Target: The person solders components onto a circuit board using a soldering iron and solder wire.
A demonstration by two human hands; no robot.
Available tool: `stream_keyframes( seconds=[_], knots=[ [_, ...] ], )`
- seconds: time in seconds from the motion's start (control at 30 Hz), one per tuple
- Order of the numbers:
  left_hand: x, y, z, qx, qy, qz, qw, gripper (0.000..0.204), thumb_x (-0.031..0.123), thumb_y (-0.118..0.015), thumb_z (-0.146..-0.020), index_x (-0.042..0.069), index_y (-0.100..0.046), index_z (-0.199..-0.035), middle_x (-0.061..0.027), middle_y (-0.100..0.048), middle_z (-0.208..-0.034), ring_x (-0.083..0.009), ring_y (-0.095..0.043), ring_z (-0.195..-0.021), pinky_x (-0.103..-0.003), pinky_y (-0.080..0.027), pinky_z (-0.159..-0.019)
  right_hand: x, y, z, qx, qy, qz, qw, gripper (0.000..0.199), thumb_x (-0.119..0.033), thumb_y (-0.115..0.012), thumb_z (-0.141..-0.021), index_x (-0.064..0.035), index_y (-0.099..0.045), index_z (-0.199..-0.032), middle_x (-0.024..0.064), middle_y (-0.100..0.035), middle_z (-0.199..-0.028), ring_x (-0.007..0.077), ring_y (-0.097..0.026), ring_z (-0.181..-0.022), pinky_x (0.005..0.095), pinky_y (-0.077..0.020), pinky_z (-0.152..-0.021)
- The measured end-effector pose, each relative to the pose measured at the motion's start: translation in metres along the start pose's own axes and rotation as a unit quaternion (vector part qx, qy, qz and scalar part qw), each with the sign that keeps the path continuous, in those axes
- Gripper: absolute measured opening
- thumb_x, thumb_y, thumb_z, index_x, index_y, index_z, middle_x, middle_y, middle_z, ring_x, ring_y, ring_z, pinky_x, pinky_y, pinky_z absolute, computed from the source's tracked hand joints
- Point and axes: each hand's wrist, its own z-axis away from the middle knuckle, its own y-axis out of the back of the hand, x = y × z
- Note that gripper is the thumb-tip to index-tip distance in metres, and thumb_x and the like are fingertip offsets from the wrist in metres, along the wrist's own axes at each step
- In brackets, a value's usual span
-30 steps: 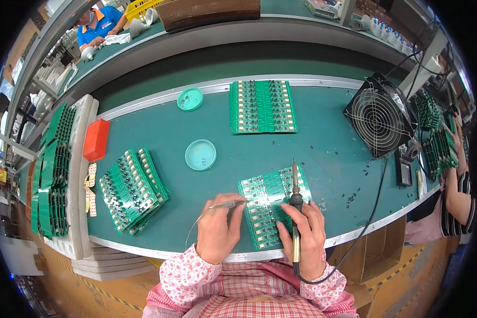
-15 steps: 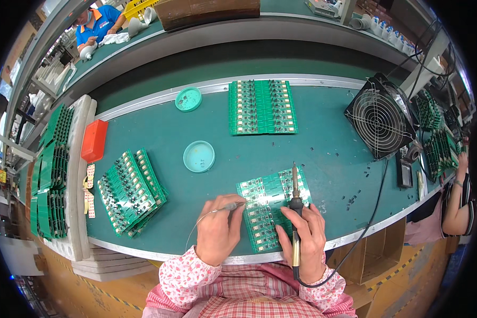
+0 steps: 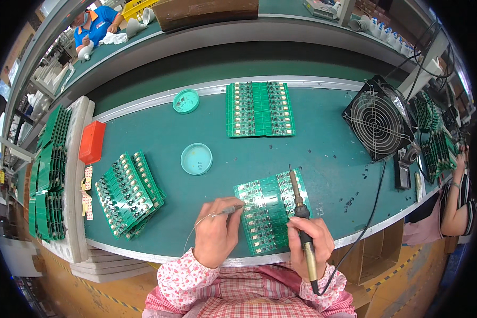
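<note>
A green circuit board panel (image 3: 271,229) with rows of small components lies in front of me, slightly tilted. My right hand (image 3: 314,245) is closed around the handle of a soldering iron (image 3: 301,210), whose metal tip points away from me over the upper right of the panel. Whether the tip touches the board I cannot tell. At the panel's left edge, my left hand (image 3: 215,233) pinches a thin solder wire (image 3: 195,225) in what looks like a small grey sleeve; the wire trails down toward my wrist.
Stacked panels (image 3: 126,196) lie at left, another panel stack (image 3: 259,109) at the back. Two turquoise dishes (image 3: 196,159) (image 3: 186,101), a red box (image 3: 92,142) and a fan (image 3: 377,121) stand around. Loose black parts (image 3: 347,204) lie at right. The iron's cord (image 3: 371,222) runs past my right hand. A person (image 3: 96,29) sits across.
My right hand has moved slightly right and toward me with the soldering iron, which now tilts more to the left at its tip. My left hand stays nearly in place.
</note>
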Motion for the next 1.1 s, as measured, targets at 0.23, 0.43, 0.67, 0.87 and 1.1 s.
stream_keyframes(
  seconds=[0.23, 0.43, 0.67, 0.87, 1.1],
  knots=[
    [0.001, 0.000, -0.002, 0.000, -0.011, -0.004, 1.000, 0.014, -0.002, -0.070, -0.087, 0.001, -0.069, -0.101, -0.0129, -0.072, -0.103, -0.0324, -0.068, -0.090, -0.039, -0.051, -0.081, 0.005, -0.004, 0.009, 0.075, -0.070, -0.220, 0.970, 0.018, -0.018, -0.065, -0.099, -0.0024, -0.059, -0.105, 0.0083, -0.070, -0.068, 0.0181, -0.071, -0.058, 0.0310, -0.0555, -0.058],
    [0.000, -0.002, -0.002, 0.020, -0.021, -0.003, 1.000, 0.021, -0.005, -0.073, -0.082, 0.005, -0.069, -0.100, -0.0078, -0.072, -0.101, -0.0291, -0.065, -0.085, -0.037, -0.050, -0.078, 0.011, -0.011, 0.006, 0.044, -0.058, -0.257, 0.964, 0.018, -0.016, -0.065, -0.098, -0.0012, -0.058, -0.106, 0.0086, -0.071, -0.069, 0.0202, -0.074, -0.063, 0.0302, -0.0567, -0.058],
    [0.000, 0.001, -0.002, -0.002, -0.011, 0.004, 1.000, 0.016, -0.003, -0.070, -0.087, 0.002, -0.069, -0.102, -0.0119, -0.071, -0.103, -0.0320, -0.067, -0.090, -0.039, -0.051, -0.081, 0.011, -0.011, 0.003, 0.030, -0.038, -0.234, 0.971, 0.016, -0.014, -0.065, -0.098, -0.0011, -0.059, -0.105, 0.0094, -0.071, -0.070, 0.0211, -0.074, -0.063, 0.0312, -0.0576, -0.059],
    [-0.002, -0.002, -0.002, 0.018, -0.020, 0.002, 1.000, 0.022, -0.004, -0.073, -0.082, 0.006, -0.069, -0.102, -0.0081, -0.072, -0.101, -0.0303, -0.065, -0.086, -0.038, -0.050, -0.078, 0.011, -0.011, 0.002, 0.024, -0.035, -0.233, 0.972, 0.016, -0.014, -0.065, -0.097, -0.0011, -0.060, -0.105, 0.0109, -0.071, -0.071, 0.0216, -0.074, -0.064, 0.0319, -0.0578, -0.059],
    [0.000, 0.000, -0.001, -0.001, -0.004, 0.003, 1.000, 0.017, -0.002, -0.070, -0.087, 0.002, -0.069, -0.104, -0.0123, -0.071, -0.103, -0.0323, -0.067, -0.090, -0.039, -0.051, -0.082, 0.010, -0.011, 0.001, 0.026, -0.037, -0.234, 0.971, 0.014, -0.013, -0.065, -0.097, -0.0027, -0.061, -0.105, 0.0102, -0.072, -0.070, 0.0207, -0.073, -0.063, 0.0319, -0.0573, -0.058]
  ],
)
